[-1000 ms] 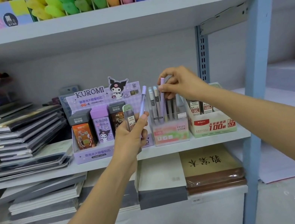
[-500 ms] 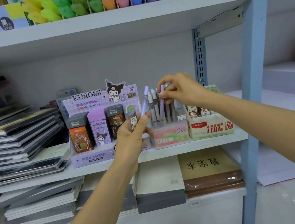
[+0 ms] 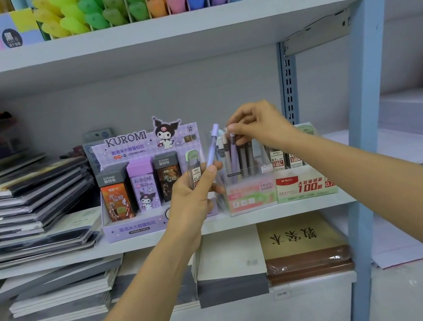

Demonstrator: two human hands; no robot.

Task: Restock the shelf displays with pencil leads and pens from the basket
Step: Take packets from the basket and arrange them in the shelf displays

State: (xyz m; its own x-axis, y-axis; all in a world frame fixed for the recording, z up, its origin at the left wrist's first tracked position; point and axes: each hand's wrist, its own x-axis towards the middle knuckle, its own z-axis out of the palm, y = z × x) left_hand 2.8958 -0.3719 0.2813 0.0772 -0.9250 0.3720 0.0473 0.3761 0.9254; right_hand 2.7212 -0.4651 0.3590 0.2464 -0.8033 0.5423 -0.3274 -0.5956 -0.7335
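My right hand (image 3: 258, 125) pinches a purple pen (image 3: 234, 153) into the clear holder (image 3: 248, 182); I should lower it straight. My left hand (image 3: 196, 191) grips another pen (image 3: 212, 146), waiting.

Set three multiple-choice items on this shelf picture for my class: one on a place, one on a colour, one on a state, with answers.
1. Kuromi display stands where from the clear pen holder? A above B left C right
2. Pen in the left hand is: A red B black C purple
3. Right hand: A pinches an upright pen in the holder B lies flat C hangs idle
Answers: 1 B, it stands at the holder's left; 2 C, barrel and cap are purple; 3 A, fingertips close on its top.
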